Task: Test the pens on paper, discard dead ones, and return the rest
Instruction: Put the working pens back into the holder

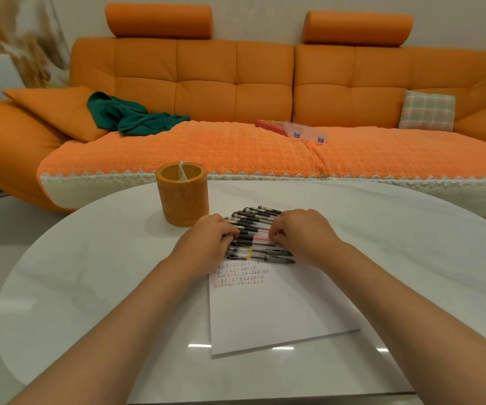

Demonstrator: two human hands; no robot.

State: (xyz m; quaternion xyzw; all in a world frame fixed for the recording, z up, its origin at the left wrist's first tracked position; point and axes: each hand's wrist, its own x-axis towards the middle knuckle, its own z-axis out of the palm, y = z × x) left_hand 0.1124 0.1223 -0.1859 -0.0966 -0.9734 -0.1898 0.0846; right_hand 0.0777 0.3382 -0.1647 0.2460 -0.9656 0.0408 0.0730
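Observation:
Several clear-barrelled pens (255,229) with black caps and grips lie side by side in a row at the far end of a white sheet of paper (268,311). The sheet carries rows of small black and red test marks near its top. My left hand (211,241) rests on the left ends of the pens, fingers curled over them. My right hand (300,232) presses on their right ends with fingers bent. Both hands bracket the row from the two sides. An orange pen holder (182,197) stands just behind and left of the pens.
The glossy white oval table (90,273) holds everything. Behind it runs an orange sofa (236,83) with a green cloth (130,115), flat plastic packets (297,130) and a plaid cushion (427,111).

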